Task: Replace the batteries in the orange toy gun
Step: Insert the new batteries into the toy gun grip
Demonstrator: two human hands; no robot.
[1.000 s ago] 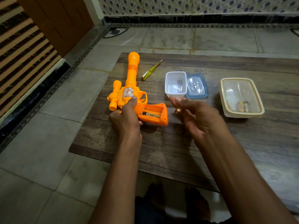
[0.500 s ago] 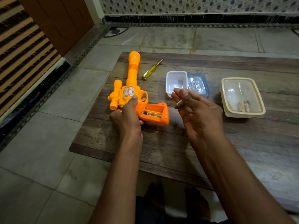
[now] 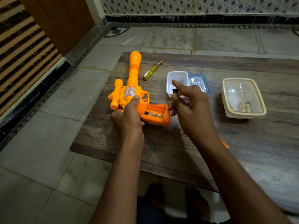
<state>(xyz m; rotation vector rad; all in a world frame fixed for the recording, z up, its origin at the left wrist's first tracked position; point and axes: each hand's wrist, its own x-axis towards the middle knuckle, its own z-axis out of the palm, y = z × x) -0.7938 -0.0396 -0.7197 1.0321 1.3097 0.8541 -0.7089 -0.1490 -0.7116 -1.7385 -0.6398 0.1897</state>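
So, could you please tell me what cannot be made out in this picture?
Head view only.
Battery: right hand's fingers hide all but its dark end.
Orange piece: mostly behind the right forearm; unidentifiable.
Container contents: blurred by the cloudy lid; count unclear.
Gun middle: under the left hand.

left hand [image 3: 127,117]: curled round the toy gun [image 3: 129,94], thumb up along its side
right hand [image 3: 192,107]: raised, pinching a battery [image 3: 174,91], index finger pointing out
forearms: bare, both reaching forward
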